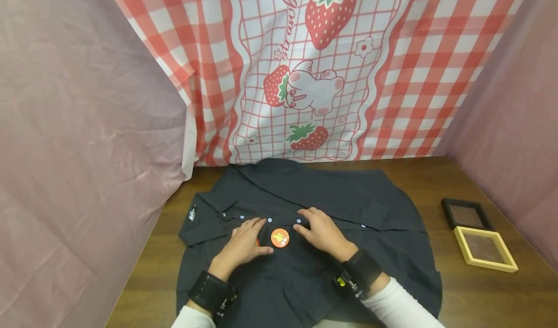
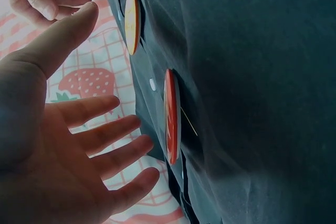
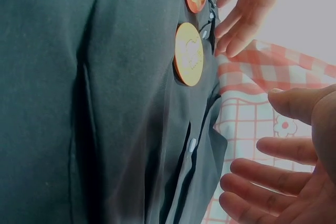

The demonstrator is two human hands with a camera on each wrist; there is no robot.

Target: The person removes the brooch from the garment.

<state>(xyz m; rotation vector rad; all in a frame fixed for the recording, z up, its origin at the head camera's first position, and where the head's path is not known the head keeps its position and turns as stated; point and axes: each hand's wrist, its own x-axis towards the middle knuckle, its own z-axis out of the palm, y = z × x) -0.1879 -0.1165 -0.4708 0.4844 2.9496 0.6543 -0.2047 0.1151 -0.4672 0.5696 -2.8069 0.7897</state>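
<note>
A dark button-up shirt lies spread on the table, its collar toward the left. An orange round badge sits on it near the row of white buttons. The second badge, red, is mostly covered by my left hand in the head view. From the left wrist, a thin pin wire shows behind this red badge. My left hand hovers over the red badge with fingers spread and nothing held. To the right of the orange badge, my right hand has loosely extended fingers and holds nothing.
A black frame and a light yellow frame lie on the wooden table at the right. A strawberry-print checked cloth hangs at the back. Pinkish curtains hang along both sides.
</note>
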